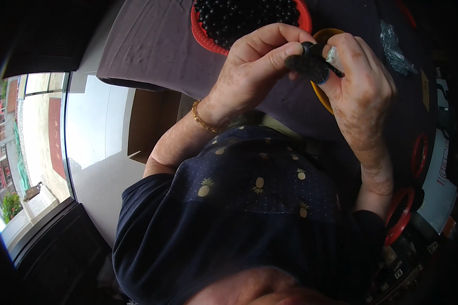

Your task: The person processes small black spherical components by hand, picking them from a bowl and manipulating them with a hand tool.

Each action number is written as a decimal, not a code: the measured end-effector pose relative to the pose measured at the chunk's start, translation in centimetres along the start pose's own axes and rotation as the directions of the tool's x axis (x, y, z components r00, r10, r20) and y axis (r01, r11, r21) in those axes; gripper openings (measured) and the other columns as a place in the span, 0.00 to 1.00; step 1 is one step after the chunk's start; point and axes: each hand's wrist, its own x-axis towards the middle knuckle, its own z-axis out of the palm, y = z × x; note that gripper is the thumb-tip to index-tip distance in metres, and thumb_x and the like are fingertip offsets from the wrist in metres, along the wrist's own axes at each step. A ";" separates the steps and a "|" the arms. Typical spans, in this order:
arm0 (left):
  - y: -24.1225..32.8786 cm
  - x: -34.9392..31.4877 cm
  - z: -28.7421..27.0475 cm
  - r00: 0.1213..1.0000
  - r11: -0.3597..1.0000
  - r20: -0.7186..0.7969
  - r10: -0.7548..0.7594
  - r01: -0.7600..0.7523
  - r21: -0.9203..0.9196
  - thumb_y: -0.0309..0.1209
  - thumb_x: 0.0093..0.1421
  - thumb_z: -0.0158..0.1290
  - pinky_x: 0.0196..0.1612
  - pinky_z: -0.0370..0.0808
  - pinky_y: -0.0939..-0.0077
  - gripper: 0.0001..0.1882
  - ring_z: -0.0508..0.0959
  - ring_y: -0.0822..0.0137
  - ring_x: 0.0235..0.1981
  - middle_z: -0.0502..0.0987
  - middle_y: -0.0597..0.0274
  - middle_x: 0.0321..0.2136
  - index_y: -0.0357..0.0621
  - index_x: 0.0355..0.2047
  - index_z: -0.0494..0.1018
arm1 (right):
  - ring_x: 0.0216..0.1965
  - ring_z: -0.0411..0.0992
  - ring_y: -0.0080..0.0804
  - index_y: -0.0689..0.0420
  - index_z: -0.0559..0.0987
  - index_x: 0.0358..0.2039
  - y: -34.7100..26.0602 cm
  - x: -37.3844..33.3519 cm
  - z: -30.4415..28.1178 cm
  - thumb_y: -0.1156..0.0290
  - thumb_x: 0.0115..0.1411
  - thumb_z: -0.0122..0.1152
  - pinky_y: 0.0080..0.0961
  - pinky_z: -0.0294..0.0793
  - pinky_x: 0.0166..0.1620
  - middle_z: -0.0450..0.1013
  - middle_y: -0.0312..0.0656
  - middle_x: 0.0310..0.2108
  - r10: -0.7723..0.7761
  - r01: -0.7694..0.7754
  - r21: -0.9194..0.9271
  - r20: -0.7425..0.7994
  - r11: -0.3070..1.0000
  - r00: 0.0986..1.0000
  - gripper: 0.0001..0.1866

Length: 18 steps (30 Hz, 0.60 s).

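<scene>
My left hand (262, 63) is raised over the table, thumb and index finger pinching a small black round piece (307, 47). Facing it, my right hand (364, 81) closes its fingertips on the same piece from the other side. A dark rough-looking sleeve or strip (308, 68) lies along the right thumb; whether it is a finger cover or a held part, I cannot tell. Pale tape (333, 55) shows on the right index finger. Just beyond my left hand stands a red basket (208, 42) filled with black beads (244, 20). Partly hidden behind my right hand is a yellow bowl (321, 96).
A purple-grey cloth (152, 46) covers the table. Crumpled clear plastic (396, 51) lies at the right. An open cardboard box (155, 119) stands below the table's left edge. Red ring-shaped items (402, 216) and boxes are at the lower right.
</scene>
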 end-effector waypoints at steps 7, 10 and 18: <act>-0.3 -0.1 0.0 0.999 0.999 -0.003 0.042 -0.042 0.017 0.32 0.62 0.47 0.34 0.66 0.85 0.15 0.67 0.77 0.28 0.73 0.64 0.33 0.34 0.45 0.67 | 0.20 0.71 0.31 0.58 0.72 0.26 -0.3 -0.1 0.1 0.69 0.47 0.66 0.25 0.70 0.23 0.68 0.36 0.20 0.012 -0.011 -0.029 0.039 1.000 0.999 0.11; -0.2 -0.2 0.3 0.998 0.999 -0.042 0.045 -0.044 0.027 0.32 0.62 0.47 0.33 0.66 0.84 0.15 0.67 0.77 0.28 0.73 0.63 0.34 0.35 0.45 0.68 | 0.20 0.71 0.32 0.58 0.72 0.26 -0.5 -0.3 0.4 0.69 0.47 0.65 0.26 0.70 0.23 0.69 0.36 0.20 -0.001 0.001 -0.006 -0.001 1.000 1.000 0.12; 0.7 0.0 0.9 0.997 0.998 -0.025 -0.067 0.066 -0.012 0.33 0.64 0.42 0.43 0.69 0.80 0.14 0.73 0.72 0.38 0.73 0.61 0.36 0.36 0.45 0.67 | 0.21 0.71 0.29 0.60 0.72 0.32 0.1 -0.3 -0.2 0.58 0.49 0.64 0.23 0.71 0.23 0.68 0.36 0.21 -0.064 0.064 0.012 -0.023 0.998 0.998 0.19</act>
